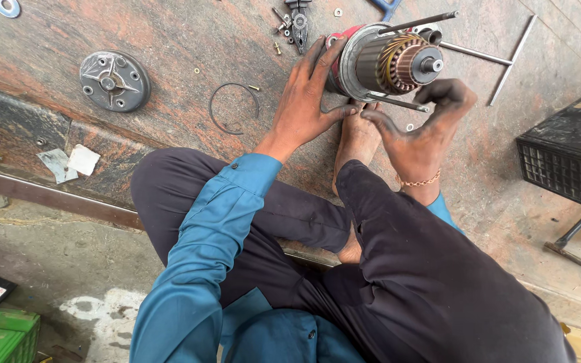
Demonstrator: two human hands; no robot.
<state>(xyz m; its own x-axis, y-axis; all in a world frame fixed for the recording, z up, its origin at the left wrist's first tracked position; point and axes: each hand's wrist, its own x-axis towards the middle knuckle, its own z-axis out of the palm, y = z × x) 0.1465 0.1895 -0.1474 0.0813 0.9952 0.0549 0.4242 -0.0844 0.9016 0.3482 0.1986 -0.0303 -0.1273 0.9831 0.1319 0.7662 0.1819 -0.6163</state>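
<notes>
A motor armature assembly point(388, 60), with a copper commutator, steel shaft and two long through-bolts, stands on the reddish stone floor point(189, 40). My left hand point(307, 94) rests against its left side, fingers spread on the housing rim. My right hand point(425, 128), blackened with grease, is at its lower right, thumb and fingers curled close to a through-bolt. A bare foot point(358, 138) lies just below the assembly, between both hands.
A round metal end cover point(114, 81) and a wire ring point(234, 107) lie to the left. Small screws and pliers point(297, 23) sit above. A T-shaped rod point(499, 60) lies right. A black battery point(569, 158) stands at far right.
</notes>
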